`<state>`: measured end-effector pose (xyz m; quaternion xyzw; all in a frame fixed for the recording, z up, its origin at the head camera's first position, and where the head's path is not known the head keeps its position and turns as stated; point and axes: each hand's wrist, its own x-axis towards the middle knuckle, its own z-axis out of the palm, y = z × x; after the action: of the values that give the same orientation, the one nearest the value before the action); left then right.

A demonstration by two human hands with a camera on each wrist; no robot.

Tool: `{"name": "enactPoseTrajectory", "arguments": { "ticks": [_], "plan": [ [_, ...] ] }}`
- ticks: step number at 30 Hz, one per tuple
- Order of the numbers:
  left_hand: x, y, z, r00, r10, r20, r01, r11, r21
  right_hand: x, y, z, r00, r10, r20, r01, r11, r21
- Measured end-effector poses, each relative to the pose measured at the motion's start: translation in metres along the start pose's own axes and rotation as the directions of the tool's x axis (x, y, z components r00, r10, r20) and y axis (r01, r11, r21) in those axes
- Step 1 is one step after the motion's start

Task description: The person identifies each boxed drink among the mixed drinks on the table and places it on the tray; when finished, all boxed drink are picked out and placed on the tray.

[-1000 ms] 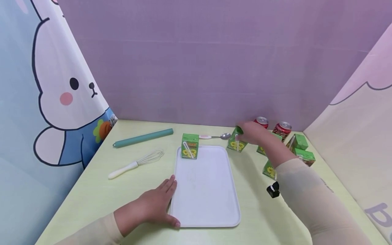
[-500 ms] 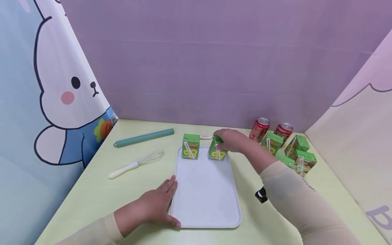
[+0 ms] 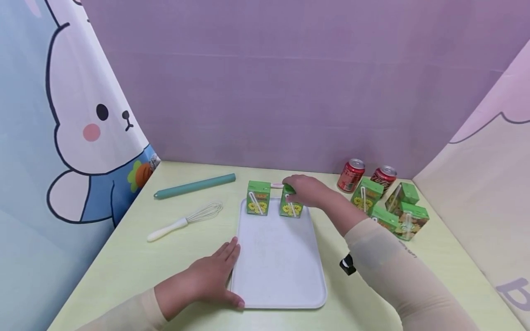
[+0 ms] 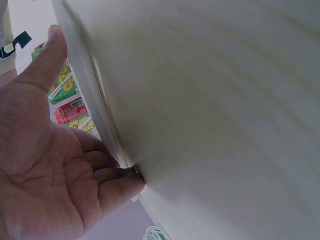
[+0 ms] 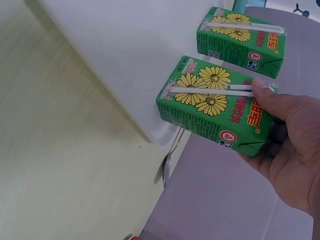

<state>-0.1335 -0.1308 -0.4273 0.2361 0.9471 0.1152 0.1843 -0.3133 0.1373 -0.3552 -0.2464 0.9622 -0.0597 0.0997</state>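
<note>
Carton [image 3: 291, 209] attitude?

– Upright, long axis vertical, face with the straw [image 5: 200, 90] toward the wearer. Sits at the far right corner of the tray [image 3: 277, 262]; base contact, can't tell.

– Grip?

– Right hand [image 3: 305, 191] pinches it near the top, thumb on the straw face. Left hand [image 3: 212, 278] holds nothing, thumb and fingers spread along the tray's left edge.

– Surface, room?

– Pale yellow-green table [image 3: 128, 271]. Second carton [image 3: 258, 198] upright at the far left corner. Five more cartons [image 3: 413, 221] and two cans [image 3: 351, 176] right; whisk [image 3: 173, 227], rod [image 3: 194, 186] left. Purple backdrop [image 3: 265, 92], rabbit print [image 3: 91, 115] on the left.
</note>
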Motion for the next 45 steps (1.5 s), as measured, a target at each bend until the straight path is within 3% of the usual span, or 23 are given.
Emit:
{"name": "enactPoseTrajectory", "arguments": {
  "ticks": [7, 12, 18, 27, 34, 40, 45],
  "plan": [
    [-0.001, 0.0, 0.0, 1.0, -0.006, 0.001, 0.006, 1.0, -0.006, -0.006, 0.008, 0.001, 1.0, -0.01, -0.016, 0.01, 1.0, 0.001],
    [-0.002, 0.001, 0.0, 1.0, 0.001, -0.006, -0.001, 1.0, -0.009, -0.023, 0.018, -0.006, 0.997, 0.03, -0.068, -0.027, 0.999, 0.043],
    [-0.002, 0.0, 0.001, 1.0, 0.007, -0.01, -0.007, 1.0, 0.001, -0.062, 0.037, -0.023, 0.987, 0.042, -0.155, -0.026, 0.995, 0.101],
    [-0.002, -0.001, 0.002, 1.0, 0.005, -0.004, -0.005, 1.0, -0.003, -0.127, 0.071, -0.033, 0.97, 0.159, -0.187, -0.12, 0.972, 0.202],
    [-0.002, -0.002, 0.002, 1.0, 0.003, -0.002, -0.003, 1.0, 0.003, -0.159, 0.093, -0.022, 0.952, 0.221, -0.212, -0.184, 0.966, 0.18],
    [-0.001, -0.002, 0.002, 1.0, 0.008, -0.006, -0.008, 1.0, 0.01, -0.166, 0.117, 0.001, 0.94, 0.288, -0.18, -0.264, 0.953, 0.149],
    [-0.002, -0.002, 0.002, 1.0, 0.007, -0.005, -0.007, 1.0, 0.009, -0.166, 0.132, 0.017, 0.943, 0.304, -0.135, -0.282, 0.946, 0.163]
  ]
}}
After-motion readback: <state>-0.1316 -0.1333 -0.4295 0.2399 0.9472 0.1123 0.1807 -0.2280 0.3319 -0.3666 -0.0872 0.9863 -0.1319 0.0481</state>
